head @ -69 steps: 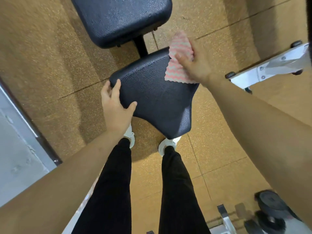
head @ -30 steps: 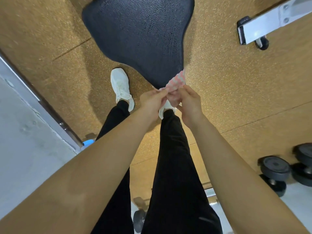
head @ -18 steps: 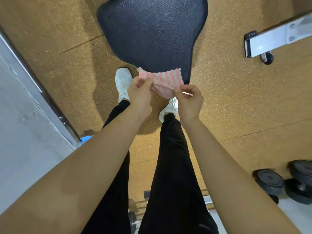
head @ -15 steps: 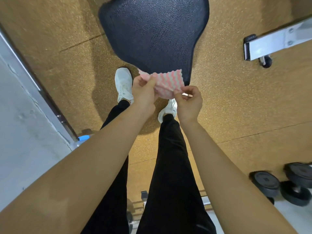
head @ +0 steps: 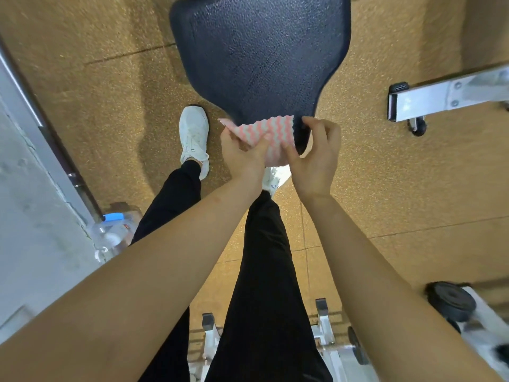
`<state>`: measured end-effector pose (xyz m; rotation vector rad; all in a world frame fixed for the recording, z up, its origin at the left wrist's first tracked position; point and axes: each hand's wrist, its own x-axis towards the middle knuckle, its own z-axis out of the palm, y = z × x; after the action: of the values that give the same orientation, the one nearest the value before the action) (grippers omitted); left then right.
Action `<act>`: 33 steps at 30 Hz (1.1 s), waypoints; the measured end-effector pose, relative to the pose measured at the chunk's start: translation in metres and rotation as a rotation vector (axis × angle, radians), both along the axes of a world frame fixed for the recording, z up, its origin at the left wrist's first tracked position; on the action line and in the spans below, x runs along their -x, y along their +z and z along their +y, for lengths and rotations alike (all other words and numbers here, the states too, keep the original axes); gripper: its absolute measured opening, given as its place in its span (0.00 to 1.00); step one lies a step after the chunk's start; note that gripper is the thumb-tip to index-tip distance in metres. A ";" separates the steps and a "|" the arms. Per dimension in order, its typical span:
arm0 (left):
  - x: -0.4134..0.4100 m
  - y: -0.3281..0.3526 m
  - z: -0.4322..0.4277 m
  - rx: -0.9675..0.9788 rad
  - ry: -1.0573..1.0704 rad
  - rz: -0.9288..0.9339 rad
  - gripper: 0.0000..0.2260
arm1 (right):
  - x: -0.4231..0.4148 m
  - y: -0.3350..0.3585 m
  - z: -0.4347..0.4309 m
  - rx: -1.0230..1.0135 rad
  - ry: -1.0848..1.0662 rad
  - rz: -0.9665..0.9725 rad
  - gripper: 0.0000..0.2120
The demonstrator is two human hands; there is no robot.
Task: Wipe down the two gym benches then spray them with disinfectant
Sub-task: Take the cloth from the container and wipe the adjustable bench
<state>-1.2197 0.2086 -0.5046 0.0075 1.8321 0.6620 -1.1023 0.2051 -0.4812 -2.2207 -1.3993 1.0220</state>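
Cloth (head: pixel 275 129) pinch: left hand (head: pixel 242 155), right hand (head: pixel 316 158)

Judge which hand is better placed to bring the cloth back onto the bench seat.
Probably the right hand: it pinches the cloth at its edge, and its fingertips already overlap the narrow end of the bench seat. The left hand also holds the cloth but sits off the seat.

pink-and-white zigzag cloth (head: pixel 271 133), black pebbled bench pad (head: pixel 259 53), speckled tan floor (head: pixel 96 78)

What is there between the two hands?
The striped cloth spans the gap: the left hand and the right hand each pinch one side. The head view shows it.
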 end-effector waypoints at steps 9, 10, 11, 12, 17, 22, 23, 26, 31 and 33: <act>0.060 -0.014 0.064 -0.055 0.165 0.111 0.41 | 0.016 0.001 0.064 0.027 0.559 -0.226 0.39; 0.068 -0.015 0.070 -0.095 0.163 0.107 0.40 | 0.021 0.001 0.068 0.037 0.599 -0.248 0.41; 0.075 -0.015 0.076 -0.126 0.154 0.100 0.37 | 0.026 0.001 0.073 0.040 0.630 -0.263 0.43; 0.082 -0.015 0.080 -0.147 0.128 0.095 0.32 | 0.031 0.001 0.078 0.037 0.652 -0.274 0.44; 0.110 -0.019 0.098 -0.216 -0.025 0.099 0.20 | 0.054 -0.005 0.107 0.057 0.695 -0.347 0.49; 0.134 -0.023 0.134 -0.279 -0.227 0.224 0.11 | 0.060 -0.002 0.116 0.138 0.702 -0.406 0.51; 0.139 -0.022 0.144 -0.284 -0.264 0.245 0.10 | 0.062 0.000 0.117 0.161 0.705 -0.411 0.51; 0.149 -0.023 0.174 -0.312 -0.470 0.296 0.07 | 0.067 0.004 0.121 0.235 0.701 -0.423 0.51; 0.164 -0.014 0.207 -0.342 -0.869 0.342 0.10 | 0.077 0.012 0.130 0.378 0.677 -0.414 0.51; 0.169 -0.004 0.211 -0.379 -1.007 0.333 0.13 | 0.082 0.015 0.133 0.433 0.652 -0.418 0.51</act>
<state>-1.3891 0.4200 -0.5091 1.2633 1.6899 0.2641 -1.1842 0.3383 -0.4658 -2.4225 -2.3911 1.1830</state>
